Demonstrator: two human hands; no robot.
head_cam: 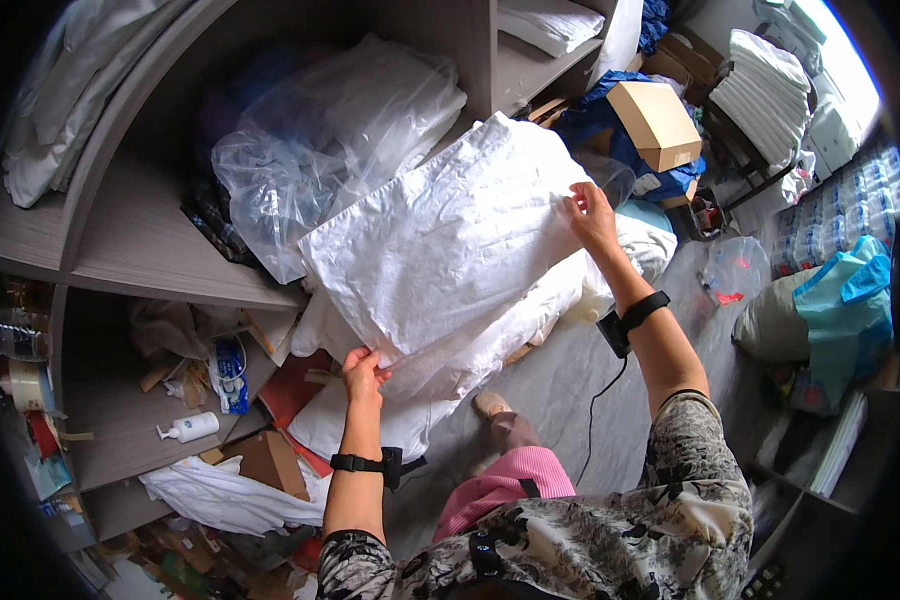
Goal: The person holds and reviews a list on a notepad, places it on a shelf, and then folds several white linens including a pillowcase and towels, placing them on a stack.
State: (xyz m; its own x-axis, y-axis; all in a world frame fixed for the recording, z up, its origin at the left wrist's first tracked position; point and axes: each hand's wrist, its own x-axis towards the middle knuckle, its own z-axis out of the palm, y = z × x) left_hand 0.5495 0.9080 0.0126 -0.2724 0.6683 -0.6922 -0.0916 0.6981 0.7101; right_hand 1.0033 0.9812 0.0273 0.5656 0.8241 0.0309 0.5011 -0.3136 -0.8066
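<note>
A white cloth, like a pillowcase or folded sheet, is spread between my two hands over a pile of white fabric. My left hand pinches its near corner between thumb and fingers. At the cloth's right edge my right hand touches it with bent fingers; whether it grips the edge is hard to tell. The cloth is lightly creased, and its far end lies near the shelf divider. Behind it a clear plastic bag with white contents rests on the shelf.
Grey wooden shelves stand ahead and left, with a white pump bottle on a lower one. A cardboard box lies on blue bags. Farther right are wrapped bottles, a clear plastic bag on the floor and a stuffed sack.
</note>
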